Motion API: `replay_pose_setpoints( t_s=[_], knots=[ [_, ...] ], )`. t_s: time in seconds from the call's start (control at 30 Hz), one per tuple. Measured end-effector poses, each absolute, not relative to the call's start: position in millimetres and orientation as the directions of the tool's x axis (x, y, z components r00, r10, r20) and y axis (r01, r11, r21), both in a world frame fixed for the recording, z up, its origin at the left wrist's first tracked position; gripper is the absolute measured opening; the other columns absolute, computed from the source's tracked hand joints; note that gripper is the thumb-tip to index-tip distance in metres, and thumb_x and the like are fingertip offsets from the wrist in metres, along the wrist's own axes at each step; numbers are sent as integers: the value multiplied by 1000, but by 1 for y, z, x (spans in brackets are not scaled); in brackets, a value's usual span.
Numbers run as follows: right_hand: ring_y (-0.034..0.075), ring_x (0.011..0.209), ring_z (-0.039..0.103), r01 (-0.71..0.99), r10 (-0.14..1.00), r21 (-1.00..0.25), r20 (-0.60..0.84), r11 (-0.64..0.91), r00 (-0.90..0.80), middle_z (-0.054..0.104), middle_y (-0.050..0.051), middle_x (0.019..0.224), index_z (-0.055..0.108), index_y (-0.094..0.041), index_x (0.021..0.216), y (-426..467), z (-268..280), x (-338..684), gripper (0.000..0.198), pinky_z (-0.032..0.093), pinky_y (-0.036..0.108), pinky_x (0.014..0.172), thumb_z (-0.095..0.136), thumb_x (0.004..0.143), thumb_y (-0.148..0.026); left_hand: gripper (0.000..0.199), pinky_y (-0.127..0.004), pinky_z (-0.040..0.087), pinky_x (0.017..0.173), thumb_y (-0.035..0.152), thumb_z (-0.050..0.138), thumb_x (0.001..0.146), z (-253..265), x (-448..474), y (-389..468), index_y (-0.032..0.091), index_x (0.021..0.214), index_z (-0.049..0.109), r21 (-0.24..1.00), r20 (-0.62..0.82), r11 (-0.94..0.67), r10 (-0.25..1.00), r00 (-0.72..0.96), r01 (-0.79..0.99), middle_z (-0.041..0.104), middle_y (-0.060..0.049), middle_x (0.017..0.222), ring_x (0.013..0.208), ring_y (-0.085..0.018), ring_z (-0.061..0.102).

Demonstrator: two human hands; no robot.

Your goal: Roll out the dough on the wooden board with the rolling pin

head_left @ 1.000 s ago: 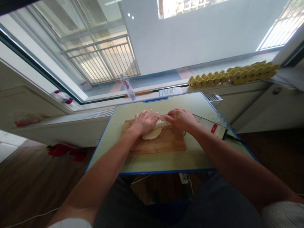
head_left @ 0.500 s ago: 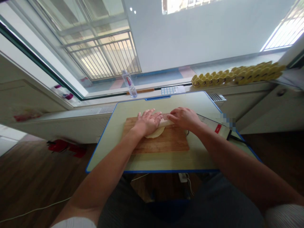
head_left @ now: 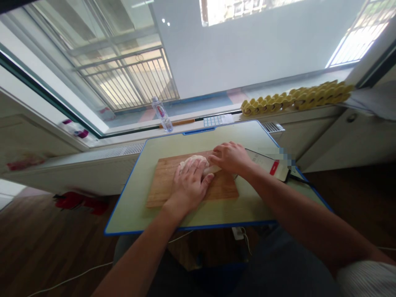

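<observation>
My left hand [head_left: 190, 181] lies over the pale flattened dough [head_left: 193, 158], fingers stretched out and slightly apart. Only the far rim of the dough shows past the fingertips; the rest is covered by the hand. My right hand [head_left: 230, 157] is curled round the right end of a light rolling pin [head_left: 213, 169], whose left end points toward the dough. Whether the pin touches the dough is hidden. Dough and pin are on a wooden cutting board [head_left: 161, 185].
The board is on a pale green, blue-edged table [head_left: 133, 206]. A tablet-like device [head_left: 267, 164] with a red label is at the right. On the sill stand a clear bottle [head_left: 162, 115], a blue-and-white card [head_left: 213, 120] and yellow egg-tray-like material [head_left: 293, 101]. A radiator [head_left: 120, 156] runs beneath.
My left hand has left the rolling pin and come nearer, now flat over the dough. The right hand keeps the pin. The view has shifted slightly.
</observation>
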State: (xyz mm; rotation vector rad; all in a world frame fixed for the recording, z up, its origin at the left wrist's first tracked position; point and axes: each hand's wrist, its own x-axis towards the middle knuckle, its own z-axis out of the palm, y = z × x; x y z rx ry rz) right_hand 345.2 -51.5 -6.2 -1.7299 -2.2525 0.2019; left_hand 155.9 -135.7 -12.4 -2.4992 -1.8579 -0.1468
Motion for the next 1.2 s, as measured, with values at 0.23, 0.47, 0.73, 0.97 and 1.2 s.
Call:
replay_pose_setpoints(
  t_s=[0.23,0.47,0.73,0.97,1.2],
  knots=[
    [29,116,61,924,951,-242,162,296,-263,76,9,123,79,-26,110,-54,-5,343,48,41,40,101,44,104,-59,65,-67,22,127,61,15,108,-3,137,-51,35,163,39,53,-69,-209,975,213,976,30,-5,175,161,-30,28],
    [28,116,62,926,955,-245,148,287,-257,76,8,124,79,-27,115,-52,-6,343,51,41,38,99,41,105,-61,61,-69,22,126,59,24,109,-2,136,-33,32,161,43,68,-126,-216,967,223,974,31,-8,175,160,-33,29],
    [29,114,63,918,950,-260,171,298,-260,76,8,122,78,-27,115,-52,-7,344,48,44,40,97,48,102,-61,59,-65,29,126,54,21,110,-4,143,-75,33,159,48,49,-24,-216,976,217,975,41,-7,170,156,-31,39],
    [30,115,63,912,950,-282,175,299,-258,76,8,122,79,-27,114,-52,-8,345,44,44,40,100,55,97,-60,63,-61,27,129,55,26,110,-12,158,-131,26,162,43,-9,138,-252,958,251,968,39,-6,171,158,-30,34],
    [29,114,63,912,950,-284,182,298,-254,76,7,123,78,-27,116,-51,-9,346,45,43,39,100,55,97,-60,64,-58,26,129,62,20,108,-10,153,-125,36,162,42,8,78,-274,959,273,962,37,0,172,160,-28,31]
  ],
)
